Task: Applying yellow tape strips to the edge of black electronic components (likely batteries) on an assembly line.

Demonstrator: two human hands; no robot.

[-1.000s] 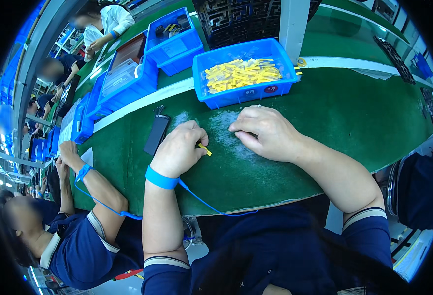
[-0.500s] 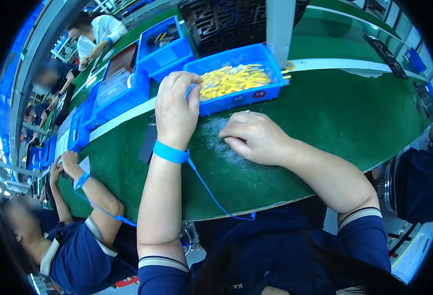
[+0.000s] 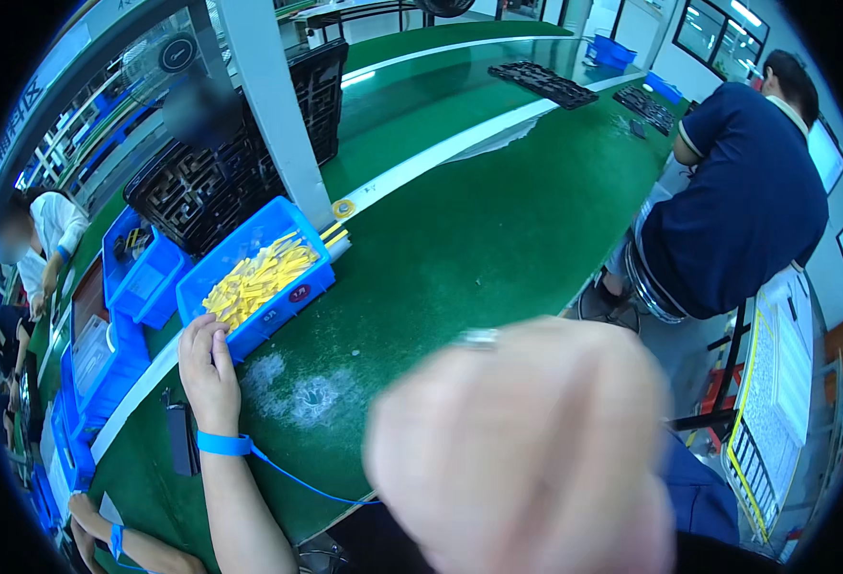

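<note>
My left hand (image 3: pixel 209 373) is at the near left corner of a blue plastic bin (image 3: pixel 286 311), fingers bent and thumb close to the forefinger. What lies between its fingertips, if anything, is hidden. Small flat yellow strips (image 3: pixel 259 277) fill the bin in a loose heap, right by those fingertips. A blue wristband (image 3: pixel 222 443) with a thin coiled cord circles my left wrist. My right hand (image 3: pixel 527 440) is raised large and close in front, above the bench's near edge; motion smears it and its fingers cannot be made out. A ring shows on it.
A grey post (image 3: pixel 273 105) rises behind the bin, beside black slotted trays (image 3: pixel 192 191). More blue bins (image 3: pixel 106 359) line the left. A dark narrow block (image 3: pixel 182 438) lies by my left wrist. Whitish scuffs mark the green bench (image 3: pixel 441 258). A person (image 3: pixel 737 191) sits at the right.
The view has swung to the right. My right hand has left the bench top and come up close, now blurred. My left hand stays by the bin's near left corner.
</note>
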